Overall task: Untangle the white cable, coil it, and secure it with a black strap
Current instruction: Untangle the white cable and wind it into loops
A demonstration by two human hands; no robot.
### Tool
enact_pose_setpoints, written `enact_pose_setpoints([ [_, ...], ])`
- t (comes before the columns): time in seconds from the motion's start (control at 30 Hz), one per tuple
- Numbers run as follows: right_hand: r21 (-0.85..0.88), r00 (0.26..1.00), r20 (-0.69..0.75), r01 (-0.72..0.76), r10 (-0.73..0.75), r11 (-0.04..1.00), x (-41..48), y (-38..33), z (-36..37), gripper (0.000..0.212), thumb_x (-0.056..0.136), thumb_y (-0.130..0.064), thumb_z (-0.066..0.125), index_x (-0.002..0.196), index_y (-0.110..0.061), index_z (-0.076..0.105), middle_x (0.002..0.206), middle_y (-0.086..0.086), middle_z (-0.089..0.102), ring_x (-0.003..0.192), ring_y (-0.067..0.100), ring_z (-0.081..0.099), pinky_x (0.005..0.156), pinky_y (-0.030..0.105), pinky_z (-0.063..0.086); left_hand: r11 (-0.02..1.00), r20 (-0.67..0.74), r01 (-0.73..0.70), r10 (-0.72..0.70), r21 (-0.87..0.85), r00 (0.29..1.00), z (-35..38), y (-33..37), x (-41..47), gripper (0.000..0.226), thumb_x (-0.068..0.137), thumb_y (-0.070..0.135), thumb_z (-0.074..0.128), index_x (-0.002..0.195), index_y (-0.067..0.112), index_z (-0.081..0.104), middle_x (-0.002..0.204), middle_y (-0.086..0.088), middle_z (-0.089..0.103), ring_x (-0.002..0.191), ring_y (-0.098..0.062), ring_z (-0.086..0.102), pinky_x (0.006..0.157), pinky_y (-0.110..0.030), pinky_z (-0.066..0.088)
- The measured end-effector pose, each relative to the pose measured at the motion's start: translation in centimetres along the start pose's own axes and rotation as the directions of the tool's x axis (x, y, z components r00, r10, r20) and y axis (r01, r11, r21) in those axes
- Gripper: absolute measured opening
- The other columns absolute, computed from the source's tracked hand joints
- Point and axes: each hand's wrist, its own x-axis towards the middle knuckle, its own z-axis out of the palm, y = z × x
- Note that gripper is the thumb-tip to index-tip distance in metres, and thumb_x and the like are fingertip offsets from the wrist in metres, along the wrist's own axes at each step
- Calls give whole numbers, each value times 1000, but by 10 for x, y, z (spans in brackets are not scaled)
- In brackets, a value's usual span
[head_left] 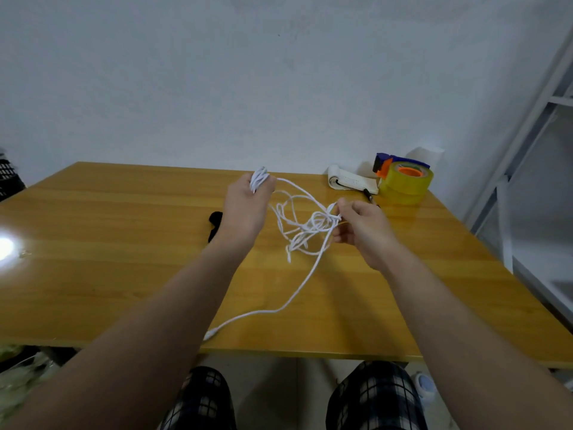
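Pale wall backs a wooden table [93, 274], and the white cable [305, 231] hangs tangled above the table's middle. The left hand [245, 209] grips a coiled bunch of it; the right hand [362, 231] pinches a loop of the knot. One end trails to the table's near edge. A black strap [215, 223] lies on the table behind the left wrist, and a yellow tape roll [406, 181] sits at its far right.

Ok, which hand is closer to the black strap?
Left. The left hand is just right of the black strap, wrist overlapping it; the right hand is farther right.
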Motion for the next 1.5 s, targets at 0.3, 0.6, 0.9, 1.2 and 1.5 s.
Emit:
enact_pose_setpoints([
  [0.3, 83, 993, 117, 10, -20, 997, -12, -5, -9, 22, 96, -10, 48, 83, -6, 66, 79, 8, 63, 75, 19, 59, 69, 30, 49, 918, 352, -186, 55, 350, 934, -1, 11, 1, 22, 91, 23, 58, 73, 11, 55, 49, 5, 40, 43, -9, 36, 43, -24, 27],
  [0.6, 309, 989, 119, 48, -89, 950, -10, 2, -13, 21, 85, 13, 51, 85, -8, 57, 88, 9, 65, 78, 18, 65, 75, 27, 52, 803, 267, -182, 29, 568, 963, -15, -21, -2, 27, 92, 24, 55, 70, 9, 49, 59, -2, 45, 59, -22, 45, 53, -32, 29],
  [0.9, 429, 991, 67, 78, -118, 900, -11, 1, -2, 35, 78, 19, 40, 70, -15, 45, 78, 5, 54, 69, 21, 50, 62, 30, 34, 928, 55, -66, 49, 368, 997, -7, -11, 1, 25, 93, 26, 56, 82, 4, 57, 63, -1, 47, 57, -15, 40, 56, -32, 32],
  [1.2, -104, 944, 255, 243, -210, 964, -10, 0, -6, 58, 77, -5, 74, 117, -31, 43, 93, 9, 63, 81, 18, 61, 77, 34, 51, 979, 248, 85, -38, -184, 968, -5, 13, -8, 19, 92, 23, 59, 77, 12, 61, 46, 6, 30, 37, -9, 23, 38, -16, 19],
  [1.5, -528, 950, 224, 306, -218, 792, -11, 11, 4, 28, 79, -35, 71, 79, -9, 60, 86, -6, 51, 89, 12, 50, 81, 32, 40, 736, 230, 301, -200, -606, 952, -6, 24, 4, 29, 98, 16, 46, 70, 9, 49, 38, 8, 23, 29, -4, 20, 28, -13, 16],
])
